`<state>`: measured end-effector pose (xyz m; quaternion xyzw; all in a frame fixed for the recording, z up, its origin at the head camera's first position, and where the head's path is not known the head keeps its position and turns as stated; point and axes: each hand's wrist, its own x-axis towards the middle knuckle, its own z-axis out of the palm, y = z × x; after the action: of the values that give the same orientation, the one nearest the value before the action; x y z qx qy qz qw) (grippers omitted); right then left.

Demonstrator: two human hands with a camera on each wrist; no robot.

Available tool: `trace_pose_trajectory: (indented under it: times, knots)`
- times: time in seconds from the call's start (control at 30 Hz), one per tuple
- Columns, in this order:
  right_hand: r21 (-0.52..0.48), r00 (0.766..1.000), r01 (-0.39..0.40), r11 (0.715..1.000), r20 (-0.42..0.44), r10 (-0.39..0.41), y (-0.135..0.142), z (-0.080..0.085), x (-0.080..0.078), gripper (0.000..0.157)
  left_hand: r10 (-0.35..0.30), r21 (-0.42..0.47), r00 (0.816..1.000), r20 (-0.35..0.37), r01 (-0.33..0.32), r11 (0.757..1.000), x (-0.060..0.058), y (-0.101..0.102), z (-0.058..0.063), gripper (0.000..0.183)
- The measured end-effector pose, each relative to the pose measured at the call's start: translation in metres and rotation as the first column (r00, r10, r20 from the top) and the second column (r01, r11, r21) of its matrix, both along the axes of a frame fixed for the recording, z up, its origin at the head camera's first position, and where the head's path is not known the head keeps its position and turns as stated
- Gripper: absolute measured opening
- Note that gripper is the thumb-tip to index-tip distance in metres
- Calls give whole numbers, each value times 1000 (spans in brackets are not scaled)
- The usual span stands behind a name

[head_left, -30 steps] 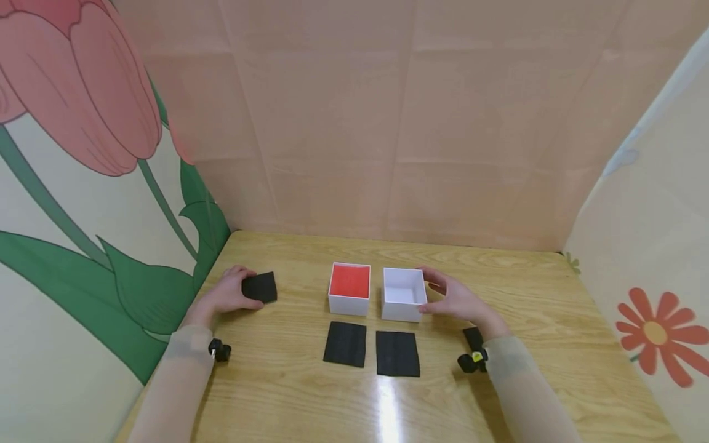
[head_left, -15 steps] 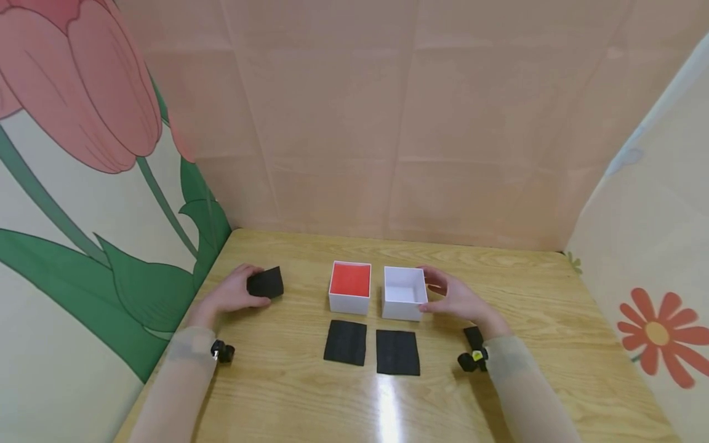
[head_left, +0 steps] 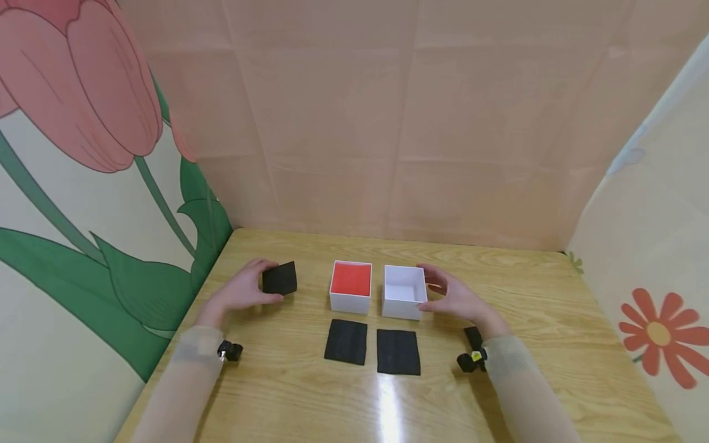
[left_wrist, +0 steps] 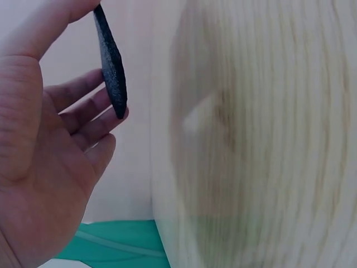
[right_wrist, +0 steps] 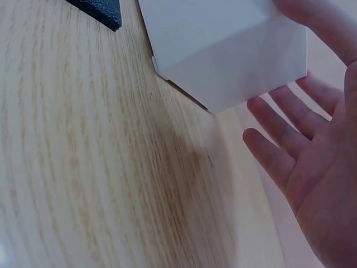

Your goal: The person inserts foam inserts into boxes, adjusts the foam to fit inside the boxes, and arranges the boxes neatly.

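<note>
Held between the thumb and fingers of my left hand is a thin black foam pad. In the left wrist view, the foam pad shows edge-on, above the tabletop. My right hand grips the right side of an open white box, thumb at the near corner and fingers at the far one. The box's white inside shows. In the right wrist view, the box stands on the wood. Left of it is a second white box with a red sheet filling its top.
Two more black foam pads, a left one and a right one, lie flat in front of the boxes. The wooden table meets a plain backdrop behind and flower-printed sheets at both sides.
My left hand has carried the black foam pad to the right and slightly away from me, toward the boxes. The right hand and the box it grips have stayed put.
</note>
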<state>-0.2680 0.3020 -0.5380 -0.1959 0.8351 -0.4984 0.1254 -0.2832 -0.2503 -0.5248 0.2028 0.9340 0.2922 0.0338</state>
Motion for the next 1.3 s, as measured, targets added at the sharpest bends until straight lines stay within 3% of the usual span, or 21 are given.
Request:
trace_pose_trajectory:
  times: [0.27,0.57,0.8,1.13,1.3]
  knots:
    - [-6,1000,7,1000,6,-7,0,-2,-1,101,-21,37,1000,5,20,999,-2,21,9,88]
    - [-1,1000,1,1000,-14,-1,1,-5,-2,100,-96,77,995,-32,98,992,2,57,31,89]
    - [-4,1000,15,1000,-6,-15,0,-4,-1,100,-160,108,986,-49,164,980,0,84,40,88]
    - [-32,1000,27,999,-2,-27,-5,-10,10,102,-306,107,948,-84,314,943,2,133,48,90]
    - [-38,999,33,999,-5,-34,-8,-12,15,101,-368,93,926,-83,375,922,7,161,46,89]
